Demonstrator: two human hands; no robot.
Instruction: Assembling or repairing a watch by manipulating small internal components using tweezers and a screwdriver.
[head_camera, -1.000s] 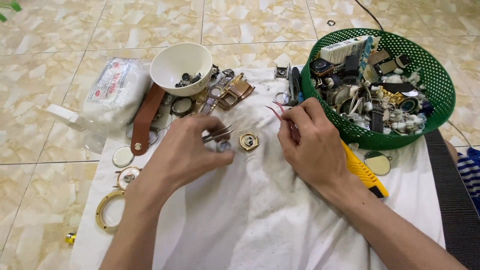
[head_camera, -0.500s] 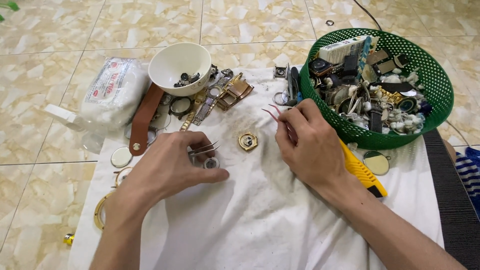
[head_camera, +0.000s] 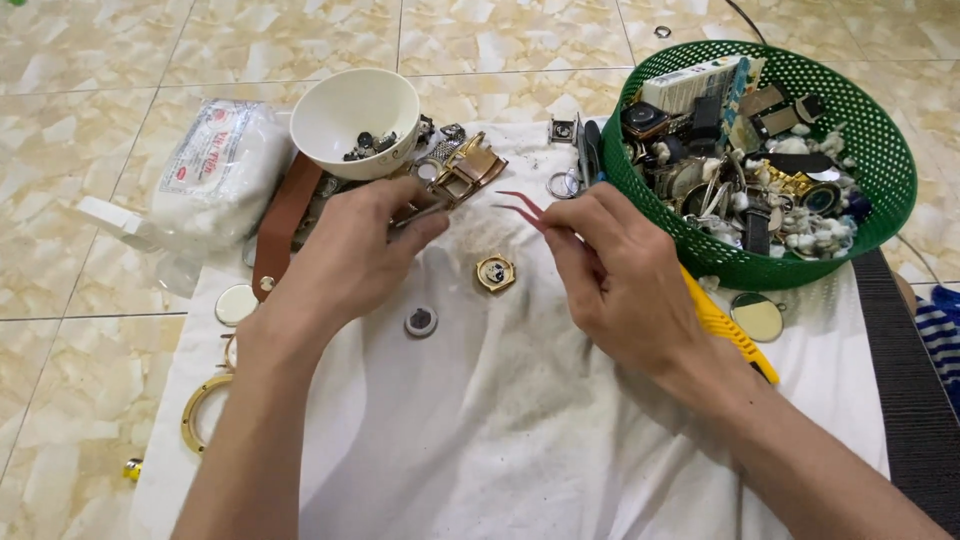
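Matt white cloth (head_camera: 500, 440), creased and lightly stained. Glossy marbled floor tiles (head_camera: 90, 80). Shiny gold metal watch case (head_camera: 495, 272). Thin red metal tweezers (head_camera: 522, 208). Smooth glazed white bowl (head_camera: 345, 105). Green perforated plastic basket (head_camera: 860, 130). Brown leather strap (head_camera: 280, 225).

Both forearms bare up to the bottom edge of the frame, no sleeves or cuffs in view. Left hand (head_camera: 350, 255) and right hand (head_camera: 620, 275): no gloves, no rings, no watch or band at either wrist; nails short and plain where visible. Blue-and-white striped fabric at the right edge of the frame, can't tell if it's clothing on the person.
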